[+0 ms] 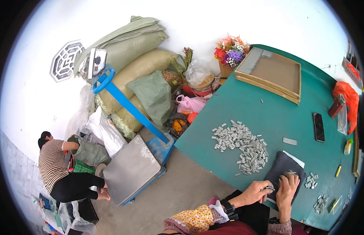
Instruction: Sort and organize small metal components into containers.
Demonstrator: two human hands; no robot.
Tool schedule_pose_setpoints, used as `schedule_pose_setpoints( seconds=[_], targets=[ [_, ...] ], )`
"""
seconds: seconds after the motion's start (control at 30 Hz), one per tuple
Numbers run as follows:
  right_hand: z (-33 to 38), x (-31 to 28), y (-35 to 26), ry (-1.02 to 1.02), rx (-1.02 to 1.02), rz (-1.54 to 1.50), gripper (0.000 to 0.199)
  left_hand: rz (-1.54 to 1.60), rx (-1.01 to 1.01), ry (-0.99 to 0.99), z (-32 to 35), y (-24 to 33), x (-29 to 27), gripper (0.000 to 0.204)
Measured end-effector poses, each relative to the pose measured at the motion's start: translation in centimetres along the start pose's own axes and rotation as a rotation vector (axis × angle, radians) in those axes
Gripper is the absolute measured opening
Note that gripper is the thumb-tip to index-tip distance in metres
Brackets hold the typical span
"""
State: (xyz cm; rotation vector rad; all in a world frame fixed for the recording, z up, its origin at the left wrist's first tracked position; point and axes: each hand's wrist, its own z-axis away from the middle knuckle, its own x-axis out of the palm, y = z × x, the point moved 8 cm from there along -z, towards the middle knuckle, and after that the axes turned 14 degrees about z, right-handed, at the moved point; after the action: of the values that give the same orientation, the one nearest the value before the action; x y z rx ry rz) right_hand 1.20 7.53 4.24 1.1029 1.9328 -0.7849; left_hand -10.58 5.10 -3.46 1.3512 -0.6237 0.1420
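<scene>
Floral sleeve (195, 220) crosses the lower centre; beyond, loose grey pieces (250, 150) heap on the tabletop (229, 105). Lower right, left fingers (263, 184) pinch a small grey piece (270, 188); right fingers (292, 181) curl over dark cloth (280, 166), grip unclear.

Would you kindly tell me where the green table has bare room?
On the table, one free patch lies between the tray, phone and metal heap; another between the heap and the table's left edge. It is crowded around the cloth: left hand, right hand, heap, a small pile.
</scene>
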Motion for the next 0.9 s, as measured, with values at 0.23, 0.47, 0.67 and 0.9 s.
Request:
schedule_pose_setpoints(
  seconds=[0.23, 0.47, 0.67, 0.9],
  targets=[
    [0.1, 0.5, 0.0, 0.000, 0.011, -0.005, 0.014, -0.016, 0.005, -0.009, 0.2, 0.3, 0.0, 0.016],
    [0.4, 0.4, 0.8, -0.041, 0.038, 0.007, 0.019, -0.001, 0.026, -0.005, 0.0, 0.2, 0.8, 0.015],
    [-0.1, 0.7, 0.4, -0.042, 0.024, 0.071, 0.025, -0.103, 0.023, 0.072, 0.5, 0.8, -0.2, 0.014],
    [0.3, 0.1, 2.3, 0.068, 0.113, -0.059, 0.020, -0.087, 0.042, 0.062, 0.6, 1.3, -0.3, 0.010]
  ],
)
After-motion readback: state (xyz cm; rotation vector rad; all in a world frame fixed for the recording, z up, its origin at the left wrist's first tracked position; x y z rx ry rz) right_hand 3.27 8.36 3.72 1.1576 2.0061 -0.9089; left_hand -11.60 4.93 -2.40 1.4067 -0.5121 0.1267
